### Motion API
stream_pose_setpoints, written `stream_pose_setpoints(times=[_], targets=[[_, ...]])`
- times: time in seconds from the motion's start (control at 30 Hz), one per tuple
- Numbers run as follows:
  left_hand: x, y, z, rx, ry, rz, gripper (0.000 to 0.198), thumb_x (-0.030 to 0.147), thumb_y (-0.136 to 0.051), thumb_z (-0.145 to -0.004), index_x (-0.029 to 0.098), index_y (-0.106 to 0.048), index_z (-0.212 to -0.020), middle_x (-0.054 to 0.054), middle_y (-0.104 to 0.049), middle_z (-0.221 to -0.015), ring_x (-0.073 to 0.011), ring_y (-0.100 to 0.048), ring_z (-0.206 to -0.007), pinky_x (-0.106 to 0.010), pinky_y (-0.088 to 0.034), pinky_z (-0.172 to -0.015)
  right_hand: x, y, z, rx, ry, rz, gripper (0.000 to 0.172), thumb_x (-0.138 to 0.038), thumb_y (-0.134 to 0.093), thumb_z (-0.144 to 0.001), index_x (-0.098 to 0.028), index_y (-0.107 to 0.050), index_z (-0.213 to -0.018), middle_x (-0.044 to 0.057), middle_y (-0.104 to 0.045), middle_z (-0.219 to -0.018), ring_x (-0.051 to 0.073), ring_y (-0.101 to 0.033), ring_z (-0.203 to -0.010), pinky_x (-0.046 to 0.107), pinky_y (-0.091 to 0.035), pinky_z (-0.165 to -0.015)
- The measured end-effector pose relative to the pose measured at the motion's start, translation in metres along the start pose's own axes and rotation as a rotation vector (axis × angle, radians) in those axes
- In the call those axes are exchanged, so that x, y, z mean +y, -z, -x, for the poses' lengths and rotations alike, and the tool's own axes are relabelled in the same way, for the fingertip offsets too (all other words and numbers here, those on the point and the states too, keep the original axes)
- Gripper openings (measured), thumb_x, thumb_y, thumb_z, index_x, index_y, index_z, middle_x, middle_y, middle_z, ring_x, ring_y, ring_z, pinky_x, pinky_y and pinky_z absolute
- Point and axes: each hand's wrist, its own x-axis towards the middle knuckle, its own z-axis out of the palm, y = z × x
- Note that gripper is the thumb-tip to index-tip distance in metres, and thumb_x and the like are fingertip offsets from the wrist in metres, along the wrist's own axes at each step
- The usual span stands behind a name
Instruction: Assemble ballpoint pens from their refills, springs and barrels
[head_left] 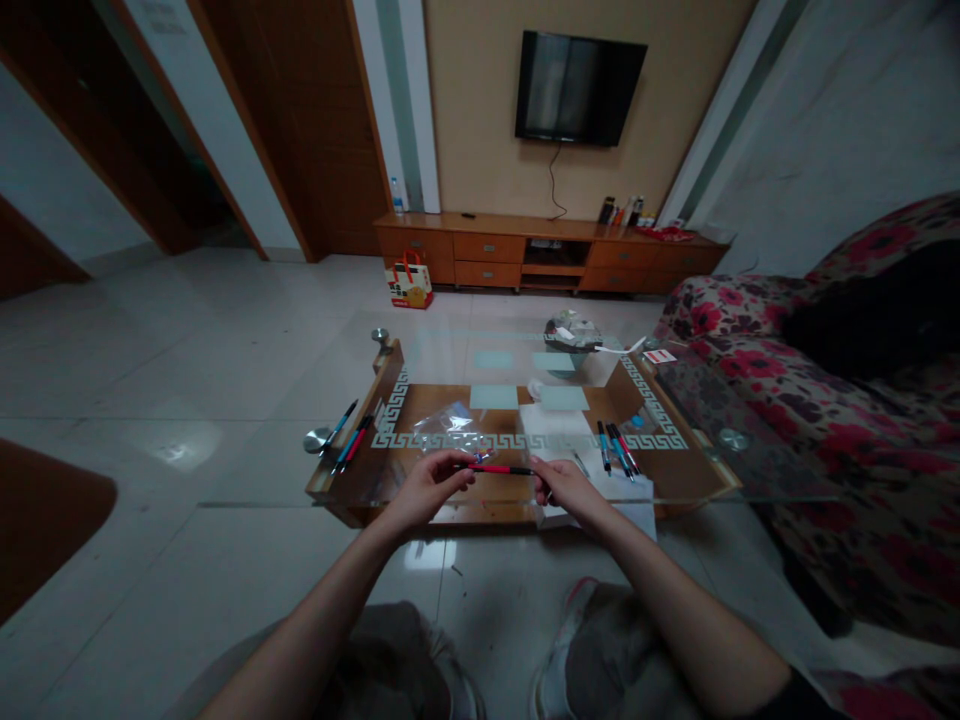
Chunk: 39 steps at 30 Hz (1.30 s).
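Observation:
A red pen with black ends [499, 469] lies level between my two hands, just above the near edge of the glass table. My left hand [435, 480] pinches its left end. At the other end, the fingers of my right hand [559, 482] are closed on the pen's black part. Behind my left hand is a clear plastic bag [450, 425] with small coloured items by it. Several blue, black and red pens [617, 450] lie on the glass to the right. More pens, blue and red [351, 443], rest at the left side.
Below the glass table top [262, 470], white paper or a box [559, 430] shows on the wooden shelf. A wrapped bundle [573, 331] sits at the far side near a card [660, 356]. A flowered sofa [750, 310] stands on the right.

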Motion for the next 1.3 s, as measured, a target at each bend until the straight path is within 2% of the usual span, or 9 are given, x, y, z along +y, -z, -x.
stream_pose_setpoints(times=[0.33, 0.6, 1.0, 1.3], targets=[[-0.001, 0.001, -0.001, 0.018, -0.006, -0.096, 0.034, 0.041, -0.067, -0.086, 0.015, -0.071, -0.107, -0.009, -0.073, -0.094, -0.0188, -0.066, -0.083, -0.030, -0.051, -0.075, 0.006, 0.001, -0.003, -0.007, 0.077, -0.007, 0.055, -0.070, -0.054, -0.082, -0.018, -0.057, -0.063, 0.001, -0.058, -0.057, 0.012, -0.052, -0.052, 0.024, -0.038, -0.053], [0.003, 0.000, 0.000, 0.020, 0.001, -0.106, 0.034, 0.043, -0.067, -0.085, 0.016, -0.073, -0.105, -0.009, -0.073, -0.097, -0.0196, -0.065, -0.083, -0.030, -0.052, -0.077, 0.011, 0.003, -0.008, 0.012, 0.132, 0.015, 0.054, -0.067, -0.055, -0.082, -0.017, -0.063, -0.065, 0.002, -0.062, -0.059, 0.013, -0.055, -0.055, 0.026, -0.041, -0.058], [0.007, 0.001, 0.000, 0.027, 0.009, -0.127, 0.035, 0.044, -0.066, -0.084, 0.017, -0.074, -0.105, -0.009, -0.074, -0.096, -0.0202, -0.066, -0.083, -0.031, -0.051, -0.076, 0.006, 0.002, -0.005, 0.043, 0.154, 0.054, 0.052, -0.066, -0.057, -0.082, -0.017, -0.065, -0.066, 0.003, -0.064, -0.060, 0.015, -0.057, -0.056, 0.027, -0.044, -0.060], [0.004, 0.006, -0.003, 0.027, 0.019, -0.134, 0.035, 0.045, -0.067, -0.084, 0.016, -0.074, -0.103, -0.009, -0.074, -0.095, -0.0200, -0.066, -0.082, -0.029, -0.049, -0.074, 0.010, 0.001, -0.008, 0.040, 0.182, 0.061, 0.054, -0.068, -0.056, -0.081, -0.017, -0.067, -0.067, 0.004, -0.065, -0.062, 0.016, -0.060, -0.059, 0.027, -0.046, -0.062]])
